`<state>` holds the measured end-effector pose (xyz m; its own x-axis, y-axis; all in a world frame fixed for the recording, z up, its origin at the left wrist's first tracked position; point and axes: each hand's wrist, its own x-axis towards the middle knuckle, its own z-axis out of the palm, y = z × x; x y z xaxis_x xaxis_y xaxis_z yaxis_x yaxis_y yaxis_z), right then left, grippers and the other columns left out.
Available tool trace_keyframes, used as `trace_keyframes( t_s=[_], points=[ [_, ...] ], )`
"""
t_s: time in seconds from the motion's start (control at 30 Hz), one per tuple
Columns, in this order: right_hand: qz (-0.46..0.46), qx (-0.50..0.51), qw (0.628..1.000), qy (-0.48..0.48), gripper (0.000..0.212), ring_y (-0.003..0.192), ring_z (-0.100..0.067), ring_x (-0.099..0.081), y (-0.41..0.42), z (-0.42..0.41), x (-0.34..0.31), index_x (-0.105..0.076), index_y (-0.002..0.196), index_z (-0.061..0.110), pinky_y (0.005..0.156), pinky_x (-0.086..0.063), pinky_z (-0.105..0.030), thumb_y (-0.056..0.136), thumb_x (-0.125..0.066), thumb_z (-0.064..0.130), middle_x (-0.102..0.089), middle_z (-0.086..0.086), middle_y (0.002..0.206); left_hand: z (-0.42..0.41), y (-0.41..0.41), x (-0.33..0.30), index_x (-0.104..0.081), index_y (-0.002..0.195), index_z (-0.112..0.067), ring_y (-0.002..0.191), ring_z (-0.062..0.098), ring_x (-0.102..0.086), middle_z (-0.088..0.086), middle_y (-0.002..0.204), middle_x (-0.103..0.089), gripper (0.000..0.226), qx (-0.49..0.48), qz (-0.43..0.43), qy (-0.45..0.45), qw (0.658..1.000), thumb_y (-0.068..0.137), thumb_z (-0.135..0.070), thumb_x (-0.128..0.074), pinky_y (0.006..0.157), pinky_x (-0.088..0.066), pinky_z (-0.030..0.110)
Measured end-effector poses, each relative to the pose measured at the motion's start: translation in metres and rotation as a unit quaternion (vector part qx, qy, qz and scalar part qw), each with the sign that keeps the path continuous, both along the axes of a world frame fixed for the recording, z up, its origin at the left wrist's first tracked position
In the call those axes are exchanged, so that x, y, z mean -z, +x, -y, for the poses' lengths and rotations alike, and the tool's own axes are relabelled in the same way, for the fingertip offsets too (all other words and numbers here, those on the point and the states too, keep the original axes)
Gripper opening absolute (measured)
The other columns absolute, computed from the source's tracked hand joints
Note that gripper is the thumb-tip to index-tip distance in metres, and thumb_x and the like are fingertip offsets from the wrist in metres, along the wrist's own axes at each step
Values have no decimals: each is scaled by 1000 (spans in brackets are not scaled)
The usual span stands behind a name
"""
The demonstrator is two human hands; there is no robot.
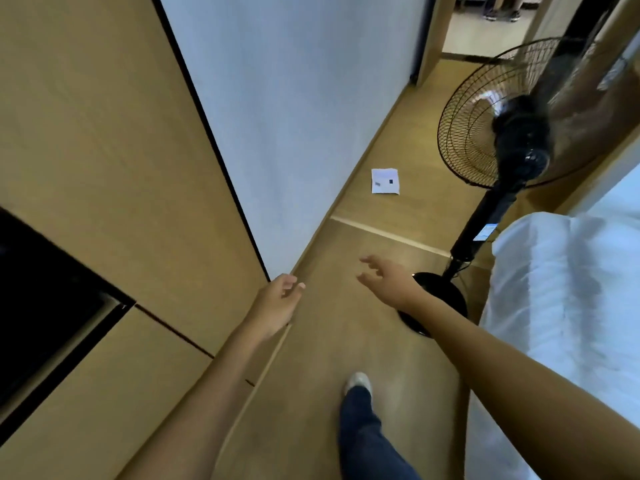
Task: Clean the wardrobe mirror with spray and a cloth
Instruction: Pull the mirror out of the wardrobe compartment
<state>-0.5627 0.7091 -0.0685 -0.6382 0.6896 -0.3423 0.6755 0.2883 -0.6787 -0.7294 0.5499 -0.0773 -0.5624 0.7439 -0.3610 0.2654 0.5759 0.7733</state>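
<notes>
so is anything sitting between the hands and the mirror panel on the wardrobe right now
Nothing visible does. The left hand hangs open right beside the lower corner of the pale mirror panel, and the right hand is open over bare floor. The standing fan is off to the right. Neither hand holds spray or cloth; none is in view.

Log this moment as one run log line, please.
left hand: open, empty | right hand: open, empty | spray, cloth: not in view | standing fan: right

— The fan [512,129] has its blades blurred behind the cage; the right forearm covers part of its base.
— The bed [568,292] runs off the right edge, and print on the paper [385,181] is too small to read.
</notes>
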Motion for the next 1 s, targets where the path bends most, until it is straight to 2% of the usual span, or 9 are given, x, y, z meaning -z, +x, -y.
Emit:
trace_keyframes(
  t_s=[0.1,0.2,0.3,0.43,0.53,0.63,0.8,0.93,1.0],
  points=[
    [-16,38,999,-34,49,129,-23,-49,-30,-57,17,-46,142,25,107,-40,-37,97,-52,43,-51,-8,141,-69,-40,12,-57,123,-11,107,11,-54,2,123,-59,32,-24,16,8,1000,98,-30,-52,85,-38,19],
    [-22,66,996,-61,48,127,-20,-50,-60,-119,24,-47,140,26,105,-40,-34,97,-51,46,-52,-6,139,-141,-77,10,-56,115,-22,96,6,-52,-4,115,-58,21,-16,21,1,1000,98,-32,-50,69,-38,12],
    [-35,90,993,-71,47,127,-19,-50,-88,-186,19,-48,139,23,99,-40,-29,97,-51,44,-52,-6,140,-217,-108,-1,-56,119,-21,95,5,-51,-6,112,-55,25,-2,22,2,1000,99,-33,-49,65,-37,10],
    [-64,131,987,-68,42,121,-18,-52,-126,-275,5,-52,135,20,86,-38,-23,97,-53,39,-54,-7,135,-311,-145,-7,-57,123,-17,100,9,-50,-4,115,-56,29,21,10,5,1000,99,-32,-48,74,-38,17],
    [-87,155,981,-79,42,118,-17,-54,-153,-328,2,-55,134,20,84,-39,-22,96,-56,38,-56,-8,133,-367,-170,-5,-55,126,-18,102,8,-49,-5,117,-54,32,52,16,-9,998,100,-35,-47,67,-37,12],
    [-92,178,975,-97,44,120,-18,-54,-181,-380,8,-54,134,20,87,-42,-24,95,-58,39,-55,-8,135,-429,-202,1,-54,128,-17,105,10,-49,0,128,-55,35,82,16,-29,996,100,-37,-46,84,-39,20],
    [-110,233,961,-98,45,118,-19,-54,-235,-483,18,-52,136,22,81,-41,-24,96,-56,39,-51,-7,138,-558,-264,8,-51,134,-14,122,20,-50,4,137,-52,41,143,-3,-25,989,100,-37,-45,91,-37,26],
    [-120,286,946,-92,45,120,-17,-53,-274,-565,11,-51,136,22,68,-42,-17,96,-56,39,-51,-7,138,-663,-308,-4,-52,132,-14,114,18,-52,4,135,-54,39,191,-13,-24,981,100,-36,-44,88,-37,25],
    [-129,307,939,-86,46,120,-17,-53,-286,-599,6,-51,137,21,78,-42,-21,95,-57,39,-52,-7,138,-708,-324,-10,-55,129,-15,110,16,-52,4,133,-55,37,212,-24,-14,977,100,-34,-45,87,-36,25]
  ],
)
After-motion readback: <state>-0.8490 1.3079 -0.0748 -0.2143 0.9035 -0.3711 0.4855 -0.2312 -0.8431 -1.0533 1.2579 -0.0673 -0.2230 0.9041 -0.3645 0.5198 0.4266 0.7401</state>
